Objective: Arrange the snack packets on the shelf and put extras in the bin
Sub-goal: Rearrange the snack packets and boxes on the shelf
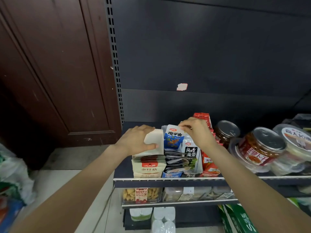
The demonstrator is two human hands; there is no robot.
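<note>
On the dark shelf (168,179) stand rows of snack packets in open display boxes. My left hand (136,140) grips the raised flap of the beige box (148,167) at the left. My right hand (195,132) pinches the top edge of a blue and white snack packet (173,138), which stands upright in the white box (199,163). A black and white seaweed packet (191,153) stands just in front of it. Dark packets (175,158) lie stacked in the same box. Red packets (208,162) stand to the right.
Round jars with metal lids (262,145) lie on the shelf at the right. Lower shelves hold clear tubs of snacks (141,195) and bottles (163,217). A brown door (50,73) is at the left, and plastic bags (11,182) lie on the floor.
</note>
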